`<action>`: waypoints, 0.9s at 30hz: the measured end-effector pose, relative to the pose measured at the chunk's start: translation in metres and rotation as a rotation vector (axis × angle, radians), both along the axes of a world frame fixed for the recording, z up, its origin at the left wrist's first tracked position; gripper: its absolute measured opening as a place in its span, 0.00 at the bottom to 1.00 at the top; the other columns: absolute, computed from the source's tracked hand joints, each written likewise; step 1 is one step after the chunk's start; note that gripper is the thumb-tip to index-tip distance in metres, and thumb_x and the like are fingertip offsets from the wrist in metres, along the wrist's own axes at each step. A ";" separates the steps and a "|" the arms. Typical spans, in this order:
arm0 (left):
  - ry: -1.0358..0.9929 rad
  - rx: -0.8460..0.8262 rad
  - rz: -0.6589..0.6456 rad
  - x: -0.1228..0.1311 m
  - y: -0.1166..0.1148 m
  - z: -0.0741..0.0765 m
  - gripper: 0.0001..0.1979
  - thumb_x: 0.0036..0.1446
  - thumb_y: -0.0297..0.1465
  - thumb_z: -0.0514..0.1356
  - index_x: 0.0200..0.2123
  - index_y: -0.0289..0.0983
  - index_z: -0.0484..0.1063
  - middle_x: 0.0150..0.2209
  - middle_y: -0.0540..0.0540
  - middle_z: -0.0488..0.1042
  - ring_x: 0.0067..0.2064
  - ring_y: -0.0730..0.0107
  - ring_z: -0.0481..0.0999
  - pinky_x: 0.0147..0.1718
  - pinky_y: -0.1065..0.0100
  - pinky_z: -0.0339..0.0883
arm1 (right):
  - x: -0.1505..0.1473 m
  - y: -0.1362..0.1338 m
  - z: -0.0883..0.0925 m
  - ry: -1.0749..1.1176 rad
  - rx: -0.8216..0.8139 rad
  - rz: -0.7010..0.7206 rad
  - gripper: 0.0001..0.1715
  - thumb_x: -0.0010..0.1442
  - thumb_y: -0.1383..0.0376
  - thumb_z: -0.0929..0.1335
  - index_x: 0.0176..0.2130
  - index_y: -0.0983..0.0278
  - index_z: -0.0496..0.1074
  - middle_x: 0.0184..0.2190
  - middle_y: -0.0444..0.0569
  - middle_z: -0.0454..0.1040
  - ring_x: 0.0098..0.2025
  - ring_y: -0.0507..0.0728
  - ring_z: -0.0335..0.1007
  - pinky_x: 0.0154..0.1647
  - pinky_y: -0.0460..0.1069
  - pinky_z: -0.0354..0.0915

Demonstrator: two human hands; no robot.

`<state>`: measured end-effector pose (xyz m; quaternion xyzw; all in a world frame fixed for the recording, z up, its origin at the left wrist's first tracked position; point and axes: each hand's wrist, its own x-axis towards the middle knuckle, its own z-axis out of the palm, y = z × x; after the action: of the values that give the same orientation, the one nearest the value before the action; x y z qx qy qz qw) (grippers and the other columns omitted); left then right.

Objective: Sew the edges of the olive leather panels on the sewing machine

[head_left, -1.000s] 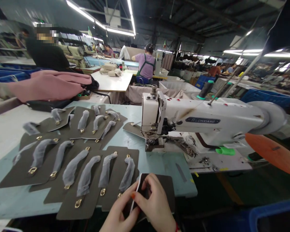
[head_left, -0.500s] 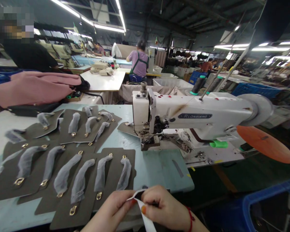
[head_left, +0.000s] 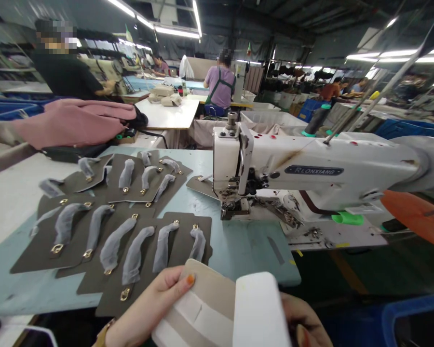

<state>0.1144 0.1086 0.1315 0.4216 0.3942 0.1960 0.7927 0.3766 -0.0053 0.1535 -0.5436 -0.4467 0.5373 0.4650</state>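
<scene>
Counts: 1 sewing machine (head_left: 311, 173). 2 hands at bottom edge, left (head_left: 148, 308) and right (head_left: 304, 325), on 1 beige piece (head_left: 210, 301) with 1 white strip (head_left: 260, 311). Dark panels (head_left: 104, 226) overlap on the table (head_left: 238, 246), exact number unclear. About 13 grey wrapped tabs (head_left: 110, 246) on them. 1 pink fabric pile (head_left: 75, 123). 2 thread cones (head_left: 316, 120).

bright, even light from the ceiling strip lights (head_left: 173, 30), which glare white. wide-angle bending at the edges. faces pixelated. the white piece (head_left: 260, 313) at the bottom edge is overexposed, soft.
</scene>
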 end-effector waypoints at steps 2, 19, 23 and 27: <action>-0.053 -0.007 -0.059 0.004 -0.004 0.010 0.18 0.55 0.43 0.62 0.36 0.32 0.74 0.28 0.48 0.73 0.28 0.76 0.68 0.27 0.76 0.60 | 0.003 0.014 0.001 -0.161 0.121 0.050 0.31 0.52 0.38 0.64 0.37 0.57 0.77 0.42 0.56 0.74 0.46 0.66 0.68 0.47 0.58 0.64; 0.354 0.626 -0.044 -0.006 -0.009 0.026 0.17 0.62 0.41 0.53 0.51 0.45 0.73 0.51 0.51 0.74 0.52 0.63 0.73 0.49 0.72 0.67 | 0.002 0.014 -0.034 -0.540 -0.091 0.382 0.33 0.59 0.42 0.60 0.20 0.66 0.64 0.19 0.42 0.57 0.24 0.50 0.54 0.24 0.46 0.46; 0.345 0.702 -0.059 0.003 -0.010 0.028 0.15 0.63 0.38 0.52 0.49 0.45 0.72 0.41 0.51 0.77 0.48 0.65 0.74 0.43 0.76 0.68 | -0.002 0.012 -0.037 -0.516 -0.086 0.361 0.33 0.59 0.42 0.60 0.21 0.66 0.65 0.19 0.42 0.57 0.24 0.49 0.54 0.24 0.46 0.46; 0.349 0.726 -0.070 0.004 -0.010 0.024 0.13 0.64 0.38 0.51 0.40 0.42 0.73 0.31 0.51 0.75 0.40 0.67 0.75 0.35 0.78 0.68 | -0.004 0.008 -0.042 -0.481 -0.097 0.352 0.33 0.58 0.41 0.60 0.21 0.66 0.65 0.19 0.42 0.56 0.24 0.50 0.54 0.24 0.46 0.46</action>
<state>0.1180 0.0982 0.1559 0.7141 0.4138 0.2209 0.5196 0.3725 0.0026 0.1120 -0.5911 -0.6051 0.4862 0.2191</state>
